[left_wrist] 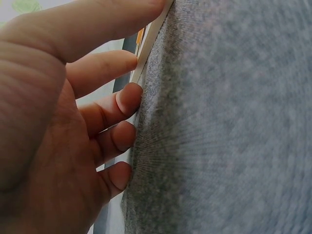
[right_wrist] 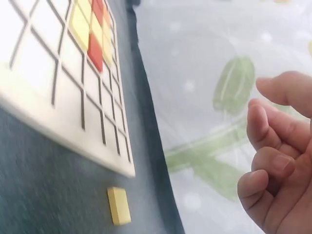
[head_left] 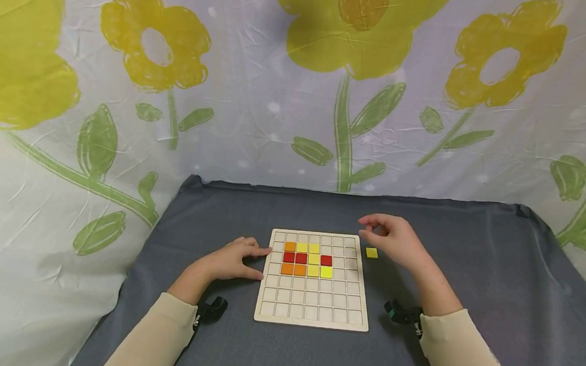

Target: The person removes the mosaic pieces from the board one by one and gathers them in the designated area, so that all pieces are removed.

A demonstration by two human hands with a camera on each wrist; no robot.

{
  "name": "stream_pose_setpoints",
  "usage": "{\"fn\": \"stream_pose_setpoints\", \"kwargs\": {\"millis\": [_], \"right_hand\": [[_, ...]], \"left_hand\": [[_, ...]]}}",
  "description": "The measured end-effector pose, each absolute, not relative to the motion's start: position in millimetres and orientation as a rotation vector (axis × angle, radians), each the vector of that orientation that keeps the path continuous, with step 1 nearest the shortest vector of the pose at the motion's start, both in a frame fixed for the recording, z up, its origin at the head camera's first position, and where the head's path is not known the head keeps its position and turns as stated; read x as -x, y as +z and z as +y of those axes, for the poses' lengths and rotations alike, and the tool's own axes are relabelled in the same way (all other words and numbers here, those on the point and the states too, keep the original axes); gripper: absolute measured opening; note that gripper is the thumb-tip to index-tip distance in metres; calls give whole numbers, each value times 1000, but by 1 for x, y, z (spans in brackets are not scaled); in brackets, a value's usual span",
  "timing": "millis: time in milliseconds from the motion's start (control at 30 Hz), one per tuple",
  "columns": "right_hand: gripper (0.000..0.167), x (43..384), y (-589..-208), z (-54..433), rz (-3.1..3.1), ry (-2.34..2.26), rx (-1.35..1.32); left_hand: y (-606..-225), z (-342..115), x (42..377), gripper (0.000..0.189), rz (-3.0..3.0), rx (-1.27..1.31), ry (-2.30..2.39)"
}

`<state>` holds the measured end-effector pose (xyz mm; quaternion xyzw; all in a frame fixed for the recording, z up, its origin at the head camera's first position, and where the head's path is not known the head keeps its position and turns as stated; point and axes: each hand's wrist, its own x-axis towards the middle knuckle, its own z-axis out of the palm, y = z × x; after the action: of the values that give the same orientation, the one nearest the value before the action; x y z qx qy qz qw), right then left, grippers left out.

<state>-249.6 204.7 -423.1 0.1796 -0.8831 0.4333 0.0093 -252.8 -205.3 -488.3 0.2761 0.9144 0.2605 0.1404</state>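
A square wooden grid board (head_left: 311,324) lies on the cloth, with red, orange and yellow square tiles in its upper cells. My left hand (head_left: 234,259) touches the board's left edge with thumb and index finger spread; in the left wrist view its other fingertips (left_wrist: 127,100) rest by the cloth. Raised over the board's upper right corner, my right hand (head_left: 393,238) has loosely bent fingers and nothing between them. A loose yellow tile (head_left: 372,253) lies on the cloth just right of the board, below that hand; the right wrist view shows this tile (right_wrist: 119,206) near the board's corner.
Dark grey cloth (head_left: 501,265) covers the table around the board. Behind it hangs a pale curtain (head_left: 246,117) printed with yellow flowers. A black wrist camera sits on each wrist, the left camera (head_left: 213,309) and the right camera (head_left: 400,313) both low over the cloth.
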Motion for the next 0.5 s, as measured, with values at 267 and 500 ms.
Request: {"fn": "stream_pose_setpoints", "kwargs": {"millis": [267, 500], "right_hand": [[29, 246, -427, 186, -2765, 1386, -597], [34, 244, -438, 170, -2808, 1444, -664]], "left_hand": [[-487, -205, 254, 72, 2642, -787, 755], [-486, -205, 252, 73, 2637, -792, 768]]}}
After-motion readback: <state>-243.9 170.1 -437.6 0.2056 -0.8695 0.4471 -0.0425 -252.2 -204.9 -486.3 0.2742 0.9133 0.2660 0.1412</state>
